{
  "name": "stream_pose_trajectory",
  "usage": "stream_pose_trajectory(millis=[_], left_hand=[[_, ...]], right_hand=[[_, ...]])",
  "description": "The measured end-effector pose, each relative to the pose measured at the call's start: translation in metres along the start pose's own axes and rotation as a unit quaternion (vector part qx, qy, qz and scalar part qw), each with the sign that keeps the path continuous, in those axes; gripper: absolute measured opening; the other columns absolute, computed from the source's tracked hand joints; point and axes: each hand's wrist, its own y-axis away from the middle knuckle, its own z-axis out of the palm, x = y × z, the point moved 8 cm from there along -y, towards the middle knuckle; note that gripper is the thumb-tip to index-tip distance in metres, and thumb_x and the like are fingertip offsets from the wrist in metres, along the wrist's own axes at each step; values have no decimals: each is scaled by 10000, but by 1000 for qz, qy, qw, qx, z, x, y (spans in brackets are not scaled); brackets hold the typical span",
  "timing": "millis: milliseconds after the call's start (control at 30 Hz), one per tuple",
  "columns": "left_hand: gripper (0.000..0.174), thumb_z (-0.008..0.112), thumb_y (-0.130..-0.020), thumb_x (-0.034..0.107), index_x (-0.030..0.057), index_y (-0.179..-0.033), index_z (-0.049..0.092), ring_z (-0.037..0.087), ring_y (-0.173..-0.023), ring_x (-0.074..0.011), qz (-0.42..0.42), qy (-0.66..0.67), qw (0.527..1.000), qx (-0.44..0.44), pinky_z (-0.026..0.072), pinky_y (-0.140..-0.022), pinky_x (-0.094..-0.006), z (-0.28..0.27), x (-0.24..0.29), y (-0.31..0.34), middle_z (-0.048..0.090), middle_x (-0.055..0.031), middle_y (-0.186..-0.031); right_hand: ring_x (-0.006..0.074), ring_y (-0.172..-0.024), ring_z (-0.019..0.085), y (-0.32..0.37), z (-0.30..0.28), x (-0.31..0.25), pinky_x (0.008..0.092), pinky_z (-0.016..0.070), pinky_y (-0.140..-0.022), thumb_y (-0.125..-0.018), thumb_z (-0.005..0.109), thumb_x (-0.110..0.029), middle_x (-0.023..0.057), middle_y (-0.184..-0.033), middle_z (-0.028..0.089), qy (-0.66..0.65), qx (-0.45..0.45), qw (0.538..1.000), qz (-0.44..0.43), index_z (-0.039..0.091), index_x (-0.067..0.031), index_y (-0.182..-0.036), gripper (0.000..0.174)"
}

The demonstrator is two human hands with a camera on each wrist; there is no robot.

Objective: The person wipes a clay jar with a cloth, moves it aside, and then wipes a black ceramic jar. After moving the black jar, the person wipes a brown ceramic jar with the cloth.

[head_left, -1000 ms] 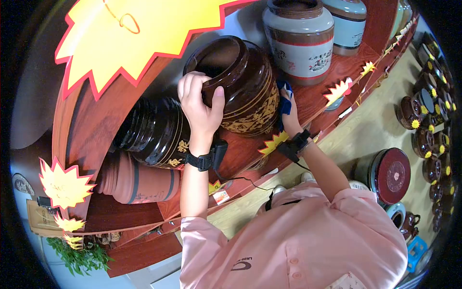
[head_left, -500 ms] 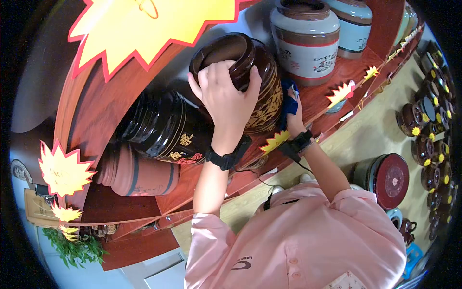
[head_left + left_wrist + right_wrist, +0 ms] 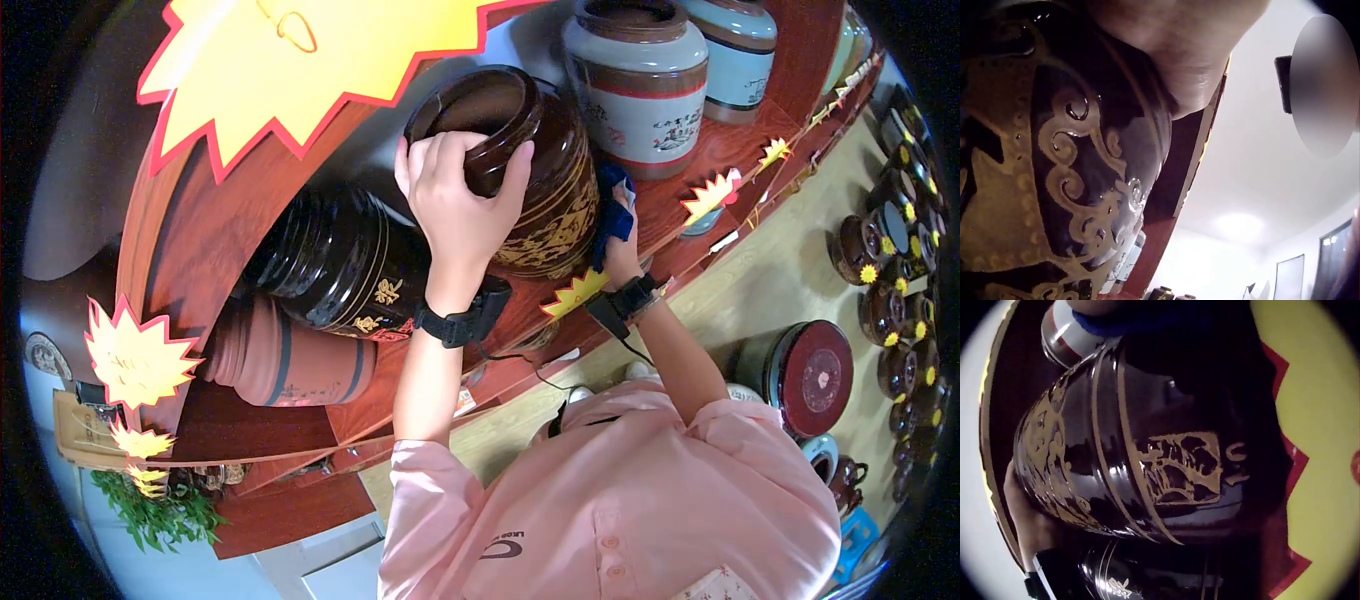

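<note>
A glossy dark brown ceramic jar (image 3: 550, 225) with gold relief patterns leans on the wooden shelf, its open mouth toward the upper left. My left hand (image 3: 455, 205) grips its rim, fingers over the edge at the mouth and thumb on the near side. At the jar's right side, my right hand (image 3: 624, 240) holds a dark blue cloth (image 3: 612, 215) against the wall of the jar. The right wrist view shows a gold square emblem (image 3: 1182, 469) on the jar, with the blue cloth (image 3: 1141, 324) along its top edge.
Left of it lie a black jar with gold characters (image 3: 330, 265) and a reddish clay jar (image 3: 290, 355). A grey-white jar (image 3: 640, 105) stands close on the right. Yellow starburst tags (image 3: 575, 295) line the shelf edge; a large one (image 3: 310, 70) hangs in front. Several jars stand on the floor.
My left hand has shifted right along the jar's rim, mostly in the first half second. The jar sits slightly further right in view. My right hand keeps the blue cloth at the jar's side.
</note>
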Motion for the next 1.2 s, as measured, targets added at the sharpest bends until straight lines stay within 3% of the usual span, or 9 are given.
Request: stream_pose_trajectory(millis=[133, 433, 533, 633, 767, 933, 1033, 1100, 1200], left_hand=[[266, 815, -687, 212, 83, -783, 602, 578, -791, -272, 19, 42, 999, -13, 352, -995, -488, 0, -21, 2, 587, -59, -745], [227, 747, -756, 79, 25, -749, 526, 502, -757, -226, 3, 133, 986, -97, 393, -892, -354, -8, -52, 2, 533, -75, -744], [248, 749, -758, 98, 22, -731, 514, 491, -746, -246, 12, 117, 989, -90, 400, -865, -368, -9, -48, 0, 514, -83, -717], [276, 755, -757, 116, 16, -715, 501, 485, -737, -263, -7, 111, 989, -94, 406, -844, -381, -7, -48, 0, 502, -87, -699], [358, 802, -711, 200, 23, -682, 493, 458, -694, -288, -17, 112, 991, -69, 380, -672, -383, -10, -44, -2, 494, -96, -664], [362, 795, -724, 247, 23, -687, 513, 494, -715, -299, -29, 67, 996, -54, 393, -676, -397, -16, -30, 4, 525, -100, -689], [344, 787, -731, 251, 30, -693, 526, 506, -726, -304, -31, 52, 997, -52, 400, -690, -400, -18, -31, 3, 544, -101, -706], [332, 783, -734, 241, 31, -693, 528, 507, -727, -305, -36, 44, 997, -45, 400, -690, -400, -17, -28, 6, 547, -102, -709], [255, 707, -796, 144, 15, -702, 509, 468, -714, -289, -24, 55, 998, -34, 384, -672, -376, -19, -24, 5, 515, -110, -702]], right_hand=[[156, -1197, 458, -7, -8, 21, 293, 329, -1045, -1021, 399, -311, 66, -1333, 497, -3, -6, 999, 50, 413, -9, -1375, 466], [176, -1206, 483, 8, 10, 1, 293, 340, -1027, -1005, 442, -225, 95, -1329, 527, 147, -37, 986, -68, 409, 17, -1377, 445], [191, -1204, 499, 1, 3, 13, 283, 350, -1013, -991, 439, -162, 107, -1319, 541, 162, -28, 986, -29, 394, 12, -1388, 436], [155, -1198, 464, 0, 1, 16, 284, 315, -1046, -1011, 449, -339, 76, -1316, 518, 204, -61, 973, -92, 421, 31, -1362, 511], [165, -1174, 485, -3, 1, 19, 286, 337, -1025, -1010, 433, -275, 83, -1283, 544, 147, -48, 985, -73, 426, 23, -1356, 456], [222, -1152, 533, 1, 17, 1, 291, 356, -1016, -997, 410, -166, 125, -1234, 583, 6, -38, 999, -7, 416, 39, -1353, 412], [227, -1175, 522, 7, 30, -19, 297, 346, -1032, -967, 454, -121, 142, -1248, 564, 128, -31, 984, -120, 385, 55, -1372, 447], [269, -1332, 377, 39, 85, -92, 353, 306, -1087, -850, 570, -25, 176, -1457, 357, 169, -76, 958, -218, 331, 29, -1418, 619], [353, -1341, 348, 46, 129, -132, 420, 303, -1101, -826, 644, -105, 189, -1471, 325, 364, -52, 866, -338, 378, -48, -1418, 652]])
